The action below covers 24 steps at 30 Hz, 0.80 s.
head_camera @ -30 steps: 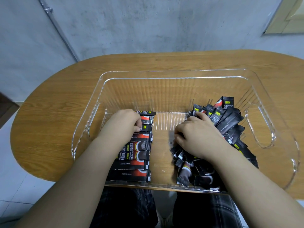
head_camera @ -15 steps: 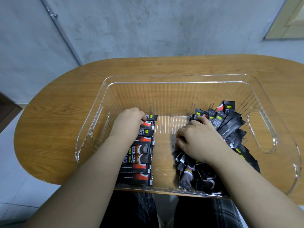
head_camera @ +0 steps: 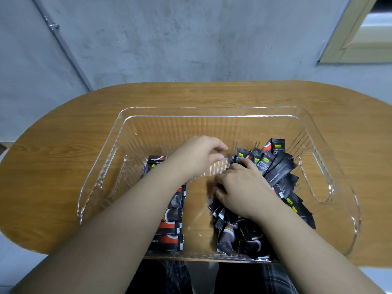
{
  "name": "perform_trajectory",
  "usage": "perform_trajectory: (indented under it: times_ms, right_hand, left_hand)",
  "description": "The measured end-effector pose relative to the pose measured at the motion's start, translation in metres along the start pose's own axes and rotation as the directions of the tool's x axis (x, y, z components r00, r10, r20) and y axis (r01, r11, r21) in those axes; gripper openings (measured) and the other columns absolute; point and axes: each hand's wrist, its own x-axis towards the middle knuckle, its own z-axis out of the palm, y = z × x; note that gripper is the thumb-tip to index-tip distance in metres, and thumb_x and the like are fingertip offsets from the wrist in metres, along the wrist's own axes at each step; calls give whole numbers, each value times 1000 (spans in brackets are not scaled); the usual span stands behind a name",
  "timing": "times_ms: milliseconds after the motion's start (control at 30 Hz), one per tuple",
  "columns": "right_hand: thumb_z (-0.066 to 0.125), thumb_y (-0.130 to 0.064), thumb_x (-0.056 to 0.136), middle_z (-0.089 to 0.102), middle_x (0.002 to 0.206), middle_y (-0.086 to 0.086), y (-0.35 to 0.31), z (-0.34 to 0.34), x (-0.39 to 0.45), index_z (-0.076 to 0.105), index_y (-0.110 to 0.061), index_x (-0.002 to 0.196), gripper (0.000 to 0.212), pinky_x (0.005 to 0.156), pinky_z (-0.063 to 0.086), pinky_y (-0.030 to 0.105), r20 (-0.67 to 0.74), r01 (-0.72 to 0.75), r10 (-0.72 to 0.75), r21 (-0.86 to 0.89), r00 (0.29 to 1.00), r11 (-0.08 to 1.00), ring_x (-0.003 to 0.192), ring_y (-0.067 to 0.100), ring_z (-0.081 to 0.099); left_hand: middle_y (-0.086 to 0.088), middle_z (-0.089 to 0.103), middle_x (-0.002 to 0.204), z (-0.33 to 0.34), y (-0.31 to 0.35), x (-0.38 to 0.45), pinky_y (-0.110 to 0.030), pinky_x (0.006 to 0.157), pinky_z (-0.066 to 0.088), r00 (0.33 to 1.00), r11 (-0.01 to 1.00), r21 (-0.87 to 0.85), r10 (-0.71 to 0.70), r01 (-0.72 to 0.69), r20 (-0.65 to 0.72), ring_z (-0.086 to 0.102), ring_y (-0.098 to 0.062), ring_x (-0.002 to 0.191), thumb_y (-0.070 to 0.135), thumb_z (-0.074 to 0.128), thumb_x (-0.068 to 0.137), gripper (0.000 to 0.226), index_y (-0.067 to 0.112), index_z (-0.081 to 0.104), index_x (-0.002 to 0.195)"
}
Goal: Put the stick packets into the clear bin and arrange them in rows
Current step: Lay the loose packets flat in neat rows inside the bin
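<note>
progress: one row (head_camera: 169, 219) is lying flat at 8 o'clock in the clear bin (head_camera: 212, 112) | loose pile (head_camera: 273, 172) at 3 o'clock is waiting | left hand (head_camera: 195, 158) hovering, fingers loosely curled, empty | right hand (head_camera: 241, 187) is digging into the pile, its grip I cannot tell

left hand (head_camera: 196, 158) motion-blurred, right hand (head_camera: 241, 187) fingertips buried in packets (head_camera: 275, 166)

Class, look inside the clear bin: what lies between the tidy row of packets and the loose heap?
In the head view, only bare bin floor lies between the row and the heap.
</note>
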Motion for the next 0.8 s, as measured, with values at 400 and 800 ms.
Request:
perform_trajectory:
  times_ms: [400,800]
  right_hand:
    - [42,-33,93,63,118,3,1,2,-1,63,-18,114,34,112,10,44,-55,36,-36,9,998,999,126,24,42]
    - [37,-38,94,65,110,-2,1,1,0,63,-21,106,34,111,12,39,-9,17,-17,-17,1000,1000,112,21,47]
  left_hand:
    - [1,72,92,36,32,38,-25,85,49,986,952,-260,-168,159,-12,65,-14,91,6,55,90,31,22,62,115]
    - [3,57,71,-22,-27,-27,-34,65,52,887,870,-465,-338,166,-315,66,-28,71,-3,59,83,37,32,55,94]
